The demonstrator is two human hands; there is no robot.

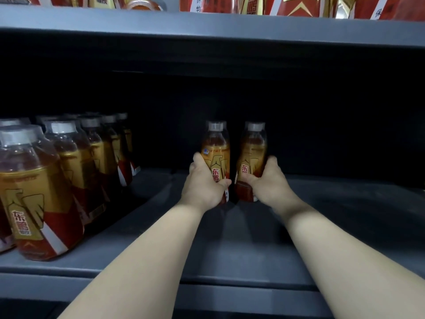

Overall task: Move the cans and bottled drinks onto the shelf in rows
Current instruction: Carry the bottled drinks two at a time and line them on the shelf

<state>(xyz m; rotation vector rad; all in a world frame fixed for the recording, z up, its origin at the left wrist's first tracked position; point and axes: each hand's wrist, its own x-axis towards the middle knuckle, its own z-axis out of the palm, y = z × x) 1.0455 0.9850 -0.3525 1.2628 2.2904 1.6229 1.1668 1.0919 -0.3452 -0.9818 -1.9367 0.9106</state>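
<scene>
Two bare arms reach into a dark shelf [322,215], seen from the head view. The left grip [202,185] is wrapped round the lower half of the left bottle [216,143]. Its thumb lies across the front of the label and its fingers curl round the outer side. The right grip [269,183] holds the right bottle [253,148] the same way, low down, thumb across the front.

Both bottles stand upright and poke up above the grips. They are just beside each other, with a thin dark gap between them. Each one is clear and filled with brown-gold drink nearly up to the neck. Each has a grey cap on top and a gold and red label with red writing. Their bottoms sit low over the grey shelf floor, partly hidden by the grips, so I cannot tell if they touch it.

Well off to the left of the left grip stand the rows of bottles [69,162]. They are the same kind, with the same drink inside, packed close and lined up from front to back.

High above both grips runs the upper shelf [207,21]. Red and gold packs [299,5] stand on it, and only their lower parts show.
</scene>
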